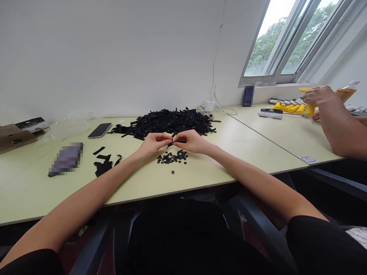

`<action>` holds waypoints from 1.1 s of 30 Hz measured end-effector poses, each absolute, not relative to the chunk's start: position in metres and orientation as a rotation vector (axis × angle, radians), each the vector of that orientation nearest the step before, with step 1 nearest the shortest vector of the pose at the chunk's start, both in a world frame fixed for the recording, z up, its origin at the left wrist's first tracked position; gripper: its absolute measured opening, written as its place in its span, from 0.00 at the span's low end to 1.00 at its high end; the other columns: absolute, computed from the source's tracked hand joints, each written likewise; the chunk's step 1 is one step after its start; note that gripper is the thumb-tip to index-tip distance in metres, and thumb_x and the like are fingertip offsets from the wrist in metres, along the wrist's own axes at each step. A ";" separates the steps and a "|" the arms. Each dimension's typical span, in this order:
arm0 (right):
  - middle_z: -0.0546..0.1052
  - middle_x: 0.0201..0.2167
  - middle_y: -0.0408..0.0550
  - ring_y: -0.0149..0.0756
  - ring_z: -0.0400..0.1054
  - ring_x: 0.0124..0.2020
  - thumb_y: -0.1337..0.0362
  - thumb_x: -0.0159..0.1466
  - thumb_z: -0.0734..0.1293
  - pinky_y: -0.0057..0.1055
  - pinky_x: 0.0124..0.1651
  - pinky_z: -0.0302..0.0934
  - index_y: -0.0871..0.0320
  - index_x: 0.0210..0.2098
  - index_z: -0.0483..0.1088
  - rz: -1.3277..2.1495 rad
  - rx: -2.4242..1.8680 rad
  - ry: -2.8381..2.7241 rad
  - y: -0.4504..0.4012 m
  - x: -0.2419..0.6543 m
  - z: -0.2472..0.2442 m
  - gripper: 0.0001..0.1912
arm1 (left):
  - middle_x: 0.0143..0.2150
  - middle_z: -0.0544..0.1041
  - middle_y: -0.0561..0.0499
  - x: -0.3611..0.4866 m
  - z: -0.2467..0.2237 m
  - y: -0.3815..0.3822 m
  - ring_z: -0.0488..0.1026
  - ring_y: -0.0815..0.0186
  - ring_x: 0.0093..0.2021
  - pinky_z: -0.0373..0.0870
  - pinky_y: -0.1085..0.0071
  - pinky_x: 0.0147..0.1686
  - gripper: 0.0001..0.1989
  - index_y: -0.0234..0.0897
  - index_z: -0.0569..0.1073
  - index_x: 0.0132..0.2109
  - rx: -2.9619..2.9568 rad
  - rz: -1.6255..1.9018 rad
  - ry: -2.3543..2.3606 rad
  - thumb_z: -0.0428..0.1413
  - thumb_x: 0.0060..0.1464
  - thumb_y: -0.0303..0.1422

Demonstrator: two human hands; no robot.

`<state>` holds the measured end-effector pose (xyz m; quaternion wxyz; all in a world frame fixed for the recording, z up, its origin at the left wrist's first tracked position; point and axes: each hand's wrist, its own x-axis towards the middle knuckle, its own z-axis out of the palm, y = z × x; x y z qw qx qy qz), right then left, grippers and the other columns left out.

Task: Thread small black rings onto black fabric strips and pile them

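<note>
My left hand (155,145) and my right hand (190,141) meet above the pale green table (57,194), their fingertips pinching a small black fabric strip (171,144). Just below my hands lies a scatter of small black rings (172,157), probably plastic or metal. Beyond my fingers is a large heap of black fabric strips (163,123). Several loose black strips (103,166) lie left of my left forearm.
A smartphone (99,130) lies at the left, near a pixelated flat object (66,159) and cardboard (15,138). Right, a co-worker's hand (318,96) holds a yellow object over yellow packages (289,109). A white cable (220,107) runs along the wall.
</note>
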<state>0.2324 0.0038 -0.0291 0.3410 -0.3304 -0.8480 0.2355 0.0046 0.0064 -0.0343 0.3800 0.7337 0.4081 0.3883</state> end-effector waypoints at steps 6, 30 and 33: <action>0.81 0.31 0.48 0.32 0.67 0.30 0.59 0.66 0.69 0.30 0.34 0.54 0.61 0.38 0.81 0.562 -0.911 -2.168 0.005 0.233 -0.029 0.12 | 0.39 0.83 0.46 0.007 -0.034 0.003 0.75 0.61 0.38 0.68 0.67 0.38 0.21 0.37 0.86 0.44 1.856 0.985 1.011 0.68 0.52 0.49; 0.77 0.27 0.46 0.32 0.67 0.27 0.59 0.67 0.68 0.30 0.31 0.58 0.60 0.39 0.80 0.680 -1.009 -2.122 0.002 0.231 -0.024 0.11 | 0.39 0.82 0.46 0.006 -0.039 0.004 0.73 0.63 0.35 0.65 0.68 0.33 0.20 0.37 0.83 0.44 2.039 0.947 1.071 0.61 0.60 0.50; 0.76 0.26 0.45 0.32 0.67 0.27 0.59 0.67 0.68 0.30 0.31 0.58 0.59 0.39 0.79 0.684 -1.026 -2.139 0.002 0.231 -0.024 0.10 | 0.38 0.81 0.47 0.006 -0.036 0.000 0.71 0.65 0.33 0.63 0.69 0.32 0.20 0.37 0.83 0.43 2.080 0.942 1.076 0.60 0.61 0.50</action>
